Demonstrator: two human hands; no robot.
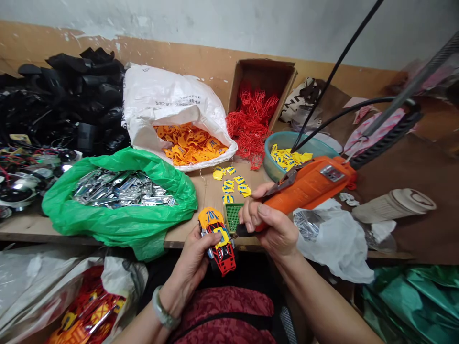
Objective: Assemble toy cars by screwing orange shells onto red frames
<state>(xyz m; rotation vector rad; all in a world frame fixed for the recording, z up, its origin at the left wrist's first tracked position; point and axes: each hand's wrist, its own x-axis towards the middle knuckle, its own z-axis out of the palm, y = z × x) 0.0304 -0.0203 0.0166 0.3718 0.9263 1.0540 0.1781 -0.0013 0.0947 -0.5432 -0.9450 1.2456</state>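
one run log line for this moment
left hand: holds toy car | right hand: grips orange power screwdriver | tip beside car

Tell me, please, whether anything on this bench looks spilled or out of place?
Yes: red plastic frames have tumbled out of the tipped cardboard box onto the bench, and a few yellow pieces lie loose outside the teal bowl.

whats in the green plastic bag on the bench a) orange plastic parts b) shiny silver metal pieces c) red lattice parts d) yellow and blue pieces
b: the green plastic bag lies open on a heap of shiny silver metal pieces, while the orange parts sit in the white sack behind it.
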